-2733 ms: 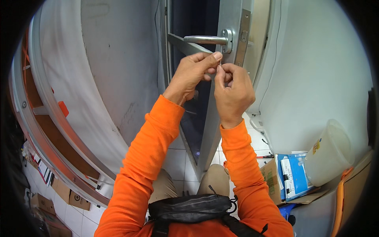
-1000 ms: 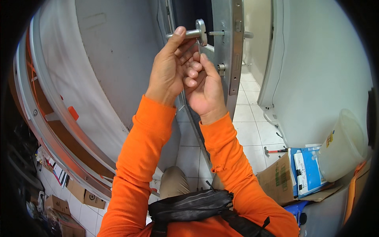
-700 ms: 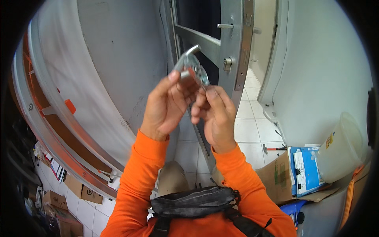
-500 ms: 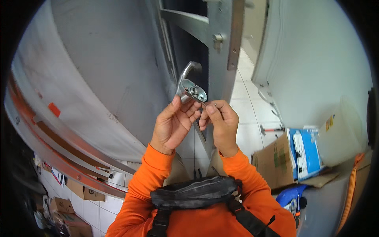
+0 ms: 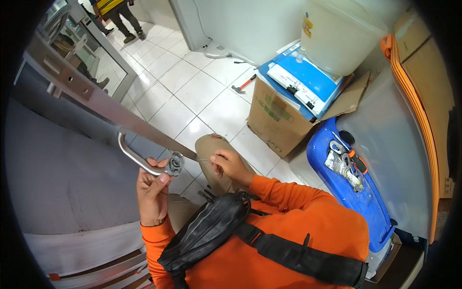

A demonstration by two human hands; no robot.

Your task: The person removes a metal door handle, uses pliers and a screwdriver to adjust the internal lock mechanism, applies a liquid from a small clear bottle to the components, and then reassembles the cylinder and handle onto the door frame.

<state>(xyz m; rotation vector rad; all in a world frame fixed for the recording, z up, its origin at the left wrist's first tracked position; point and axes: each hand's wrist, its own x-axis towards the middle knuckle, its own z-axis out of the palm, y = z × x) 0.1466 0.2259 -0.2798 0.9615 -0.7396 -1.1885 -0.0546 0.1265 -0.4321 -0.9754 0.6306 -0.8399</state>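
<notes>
Left hand (image 5: pixel 153 193) pinching door handle (image 5: pixel 136 160), right hand (image 5: pixel 231 167) pinching thin rod (image 5: pixel 204 160), one end hidden

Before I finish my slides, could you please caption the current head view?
Left fingers gripping a detached lever door handle, right fingers pinching a thin metal rod, beside a metal-edged door.

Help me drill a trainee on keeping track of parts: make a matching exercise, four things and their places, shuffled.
Things
1. Door handle
2. Hammer
3. Orange-and-black tool
4. Black waist bag

Places
A. On the tiled floor
B. Worn against the orange top
C. In the left hand
D. On the blue plastic surface

Pairs: 1-C, 2-A, 3-D, 4-B
</notes>
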